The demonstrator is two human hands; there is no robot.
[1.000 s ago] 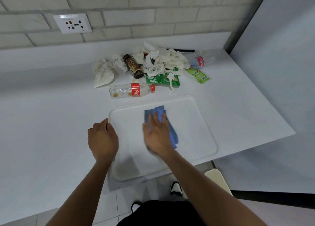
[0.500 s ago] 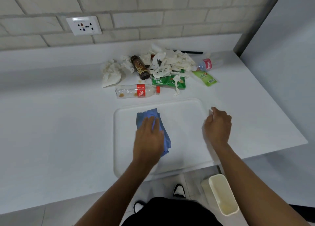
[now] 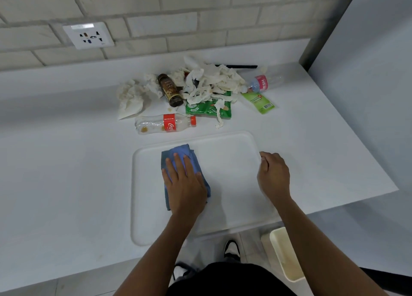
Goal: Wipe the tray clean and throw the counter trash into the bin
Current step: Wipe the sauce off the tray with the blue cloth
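Barely shifted — left hand (image 3: pixel 185 184) presses blue cloth (image 3: pixel 178 155) on white tray (image 3: pixel 231 161).

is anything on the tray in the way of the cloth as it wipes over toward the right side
Nothing visible. The left hand presses the blue cloth flat on the white tray, and the surface to its right is bare up to the rim, where the right hand holds the edge. The trash pile lies on the counter behind the tray.

Matt white plastic tray (image 3: pixel 231 161); soft blue cloth (image 3: pixel 178 154); crumpled paper napkins (image 3: pixel 211 81); clear glossy plastic bottle (image 3: pixel 156 125); shiny green wrappers (image 3: pixel 201 108); smooth white counter (image 3: pixel 66 173).
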